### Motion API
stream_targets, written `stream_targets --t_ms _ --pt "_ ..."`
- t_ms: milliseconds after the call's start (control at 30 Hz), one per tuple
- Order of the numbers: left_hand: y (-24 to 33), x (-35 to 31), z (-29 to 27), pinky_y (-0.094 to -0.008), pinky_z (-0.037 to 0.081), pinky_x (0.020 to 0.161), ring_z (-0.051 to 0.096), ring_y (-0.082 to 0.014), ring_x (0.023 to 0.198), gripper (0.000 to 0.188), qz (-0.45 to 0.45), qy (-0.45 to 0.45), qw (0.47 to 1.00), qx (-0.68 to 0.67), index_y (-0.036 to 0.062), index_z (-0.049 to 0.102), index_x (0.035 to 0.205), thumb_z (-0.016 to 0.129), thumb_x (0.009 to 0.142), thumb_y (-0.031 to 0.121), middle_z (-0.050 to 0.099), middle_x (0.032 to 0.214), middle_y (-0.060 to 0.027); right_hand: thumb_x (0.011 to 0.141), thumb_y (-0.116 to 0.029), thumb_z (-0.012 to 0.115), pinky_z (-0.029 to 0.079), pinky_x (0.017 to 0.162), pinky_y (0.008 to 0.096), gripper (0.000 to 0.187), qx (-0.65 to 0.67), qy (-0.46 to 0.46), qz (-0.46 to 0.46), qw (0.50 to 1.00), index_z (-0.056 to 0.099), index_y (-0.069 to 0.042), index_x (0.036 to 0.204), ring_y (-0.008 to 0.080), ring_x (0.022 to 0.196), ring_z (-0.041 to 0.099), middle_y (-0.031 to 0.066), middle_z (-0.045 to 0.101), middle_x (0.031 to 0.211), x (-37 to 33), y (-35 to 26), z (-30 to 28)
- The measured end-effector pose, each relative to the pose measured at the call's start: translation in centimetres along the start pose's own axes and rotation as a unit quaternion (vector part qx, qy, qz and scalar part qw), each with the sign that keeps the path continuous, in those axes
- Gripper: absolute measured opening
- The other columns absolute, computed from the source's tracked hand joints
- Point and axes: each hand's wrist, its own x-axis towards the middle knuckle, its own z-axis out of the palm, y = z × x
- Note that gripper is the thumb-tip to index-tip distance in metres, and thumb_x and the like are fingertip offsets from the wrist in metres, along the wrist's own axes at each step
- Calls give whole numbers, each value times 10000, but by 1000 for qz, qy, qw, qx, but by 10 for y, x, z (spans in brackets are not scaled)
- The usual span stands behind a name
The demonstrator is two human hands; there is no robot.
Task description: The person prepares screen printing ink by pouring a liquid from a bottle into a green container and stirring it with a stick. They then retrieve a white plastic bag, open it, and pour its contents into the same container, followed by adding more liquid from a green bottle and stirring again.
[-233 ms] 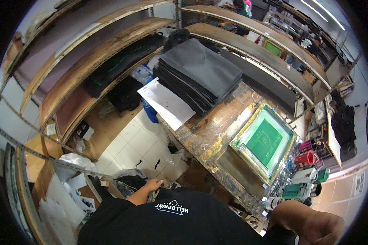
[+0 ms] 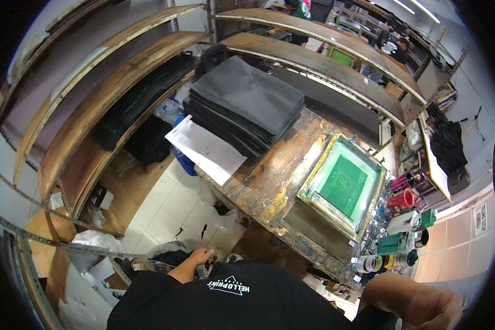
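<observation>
My left hand (image 2: pixel 202 256) hangs low at my left side, over the floor beside the worktable. Its thumb side shows; most of the fingers are hidden, and no object is visible in it. My right hand (image 2: pixel 443 308) is raised at the lower right rim, very near the camera. Its fingers curl out of view, so what it holds, if anything, is hidden. Ahead, a framed printing screen (image 2: pixel 344 187) with a green mesh lies on the stained wooden worktable (image 2: pixel 261 190). A thick stack of black sheets (image 2: pixel 247 96) rests at the table's far left part, beside a white sheet (image 2: pixel 206 154).
Wooden shelves (image 2: pixel 121 82) line the left and far sides. Ink containers (image 2: pixel 396 242) crowd the table's right side, with a red tub (image 2: pixel 401 199) among them. A plastic bag (image 2: pixel 96 240) lies at lower left. Co-workers (image 2: pixel 393 48) are beyond the far shelves.
The view has swung slightly to the right, so the table, stack and screen sit further left. My left hand has shifted a little left and down in the picture; my right hand stays at the rim.
</observation>
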Motion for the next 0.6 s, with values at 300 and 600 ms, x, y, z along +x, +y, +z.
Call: stream_targets --t_ms 300,600 --pt "162 -14 -66 -470 520 874 679 -391 961 435 160 238 935 -209 23 729 1053 616 978 436 723 1000 -192 951 -195 601 413 638 294 100 -1 -25 41 999 600 -107 999 138 665 461 16 550 829 -1 3 -33" --pt "286 67 -113 -525 210 1203 242 -418 1481 676 227 358 906 13 50 478 1466 557 993 525 345 1568 -224 907 -260 725 489 784 359 489 -189 -271 594 733 589 -56 1331 209 902 596 107 638 994 -167 89 -106"
